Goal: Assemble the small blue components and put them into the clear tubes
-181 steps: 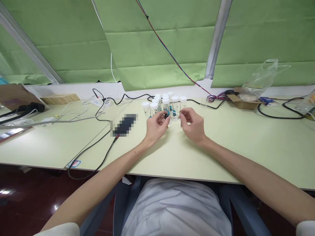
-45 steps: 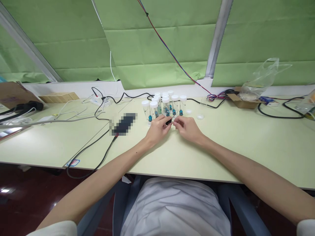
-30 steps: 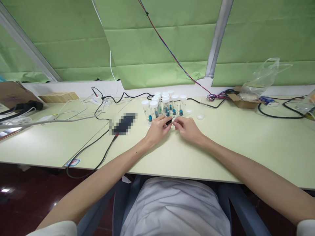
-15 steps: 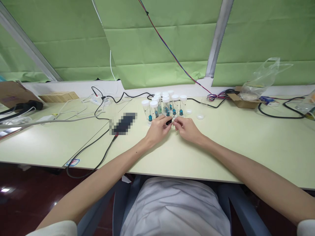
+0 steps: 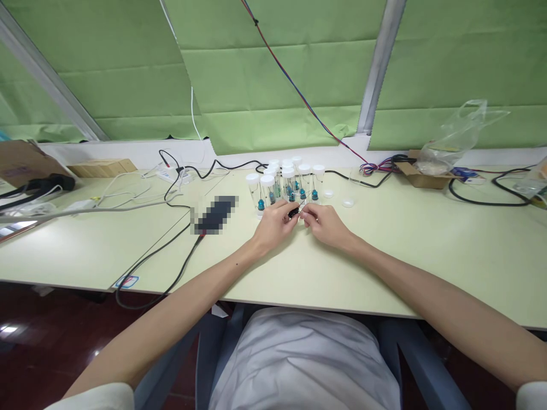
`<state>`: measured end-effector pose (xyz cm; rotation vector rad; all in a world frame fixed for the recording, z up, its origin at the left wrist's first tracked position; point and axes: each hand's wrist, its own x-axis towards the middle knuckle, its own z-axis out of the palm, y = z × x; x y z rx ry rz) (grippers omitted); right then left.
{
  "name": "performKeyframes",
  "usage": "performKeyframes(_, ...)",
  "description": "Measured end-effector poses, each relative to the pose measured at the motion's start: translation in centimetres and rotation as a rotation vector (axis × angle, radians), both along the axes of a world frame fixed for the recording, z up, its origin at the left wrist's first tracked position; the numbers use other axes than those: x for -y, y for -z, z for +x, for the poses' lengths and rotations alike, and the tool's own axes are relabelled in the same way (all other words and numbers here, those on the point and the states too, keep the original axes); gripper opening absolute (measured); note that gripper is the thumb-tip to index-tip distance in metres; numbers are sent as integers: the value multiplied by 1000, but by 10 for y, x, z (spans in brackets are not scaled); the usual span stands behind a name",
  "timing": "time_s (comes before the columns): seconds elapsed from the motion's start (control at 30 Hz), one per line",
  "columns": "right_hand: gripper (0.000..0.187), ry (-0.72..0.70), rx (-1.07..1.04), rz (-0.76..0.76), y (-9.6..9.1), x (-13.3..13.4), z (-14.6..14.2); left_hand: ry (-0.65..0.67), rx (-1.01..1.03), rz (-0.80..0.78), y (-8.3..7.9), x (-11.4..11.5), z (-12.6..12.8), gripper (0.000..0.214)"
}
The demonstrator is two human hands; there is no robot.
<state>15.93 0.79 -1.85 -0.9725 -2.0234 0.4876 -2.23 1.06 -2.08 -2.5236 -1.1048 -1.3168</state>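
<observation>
My left hand [image 5: 277, 224] is closed on a small black part [image 5: 293, 212], gripped between thumb and fingers. Close to its right side, my right hand [image 5: 321, 222] pinches with the fingertips; a thin lead or wire seems to stick up there, but it is too small to name. Just beyond both hands stands a cluster of clear tubes [image 5: 253, 191] with white caps, several of them holding blue-green pieces on thin stems. Two loose white caps [image 5: 348, 203] lie on the table right of the tubes.
A phone-like dark object [image 5: 216, 215], blurred out, lies on the table [image 5: 376, 250] to the left with a black cable [image 5: 183, 270] running over the front edge. At the back right stand a cardboard box [image 5: 423, 175] and a plastic bag [image 5: 453, 142]. White cables and a power strip [image 5: 171, 173] are at the back left.
</observation>
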Motion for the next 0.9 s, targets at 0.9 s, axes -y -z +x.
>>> performKeyframes(0.9,27,-18,-7,-12,0,1,-1,15,-5,-18,-1,0,-1,16)
